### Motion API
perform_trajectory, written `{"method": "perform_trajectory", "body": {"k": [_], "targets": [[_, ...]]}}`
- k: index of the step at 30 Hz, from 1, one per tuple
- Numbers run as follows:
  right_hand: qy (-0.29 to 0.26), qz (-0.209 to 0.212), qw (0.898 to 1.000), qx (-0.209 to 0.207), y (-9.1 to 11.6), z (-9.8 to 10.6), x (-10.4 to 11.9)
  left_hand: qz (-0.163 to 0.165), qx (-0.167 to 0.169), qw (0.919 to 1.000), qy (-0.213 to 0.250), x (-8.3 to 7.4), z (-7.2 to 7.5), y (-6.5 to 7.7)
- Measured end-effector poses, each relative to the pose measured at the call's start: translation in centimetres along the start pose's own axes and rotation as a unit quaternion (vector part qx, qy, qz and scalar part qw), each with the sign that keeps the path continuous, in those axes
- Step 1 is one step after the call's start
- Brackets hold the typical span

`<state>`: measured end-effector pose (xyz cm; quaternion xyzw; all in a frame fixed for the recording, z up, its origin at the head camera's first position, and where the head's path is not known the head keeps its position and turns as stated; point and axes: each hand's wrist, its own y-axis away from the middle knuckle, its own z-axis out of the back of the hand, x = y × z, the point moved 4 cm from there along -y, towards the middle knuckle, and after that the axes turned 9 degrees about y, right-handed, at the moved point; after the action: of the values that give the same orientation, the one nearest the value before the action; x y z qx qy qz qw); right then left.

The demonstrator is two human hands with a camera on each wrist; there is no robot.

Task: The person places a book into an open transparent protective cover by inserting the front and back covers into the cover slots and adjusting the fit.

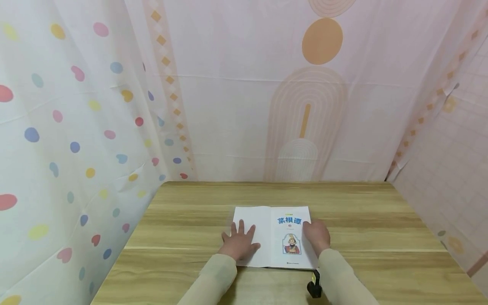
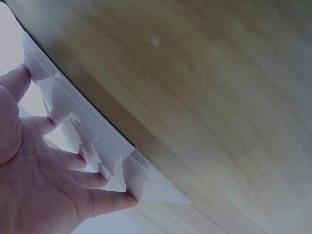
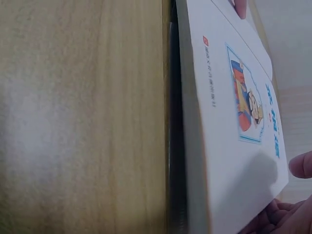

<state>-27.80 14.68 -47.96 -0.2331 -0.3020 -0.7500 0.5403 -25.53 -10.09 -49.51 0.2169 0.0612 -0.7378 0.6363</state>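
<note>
An open book (image 1: 279, 258) lies on the wooden table in the head view. Its left page is blank white, while the right page carries blue title characters and a small picture of a bearded figure. My left hand (image 1: 239, 245) rests with spread fingers on the blank page. From the left wrist view, those fingers touch a glossy, see-through sheet (image 2: 87, 112) along the book's edge. My right hand (image 1: 318, 237) holds the book's right edge. In the right wrist view the thumb (image 3: 301, 165) is on the page side, with the other fingers curled beneath the edge, partly hidden.
The wood-grain table (image 1: 183, 220) extends around the book on all sides. A small black object with a yellow mark (image 1: 314, 286) is by the right sleeve, near the book's lower right corner. Patterned curtains (image 1: 236, 106) hang behind and on both sides.
</note>
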Motion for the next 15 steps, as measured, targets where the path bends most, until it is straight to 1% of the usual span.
{"method": "perform_trajectory", "body": {"k": [5, 9, 13, 15], "targets": [[-0.018, -0.006, 1.0, 0.008, 0.0, 0.2, -0.6, 0.0, 0.004, 1.0, 0.005, -0.3, 0.0, 0.1], [-0.069, -0.001, 0.997, 0.043, -0.3, 0.0, -1.1, 0.002, 0.007, 0.9999, 0.013, -0.2, 0.1, 0.0], [-0.134, 0.001, 0.988, 0.08, -0.4, -0.2, -0.9, 0.005, 0.007, 0.9998, 0.016, 0.1, 0.1, -0.1], [-0.15, -0.001, 0.985, 0.087, -0.3, -0.2, -0.5, 0.006, 0.008, 0.9998, 0.017, 0.2, 0.0, -0.1]]}}
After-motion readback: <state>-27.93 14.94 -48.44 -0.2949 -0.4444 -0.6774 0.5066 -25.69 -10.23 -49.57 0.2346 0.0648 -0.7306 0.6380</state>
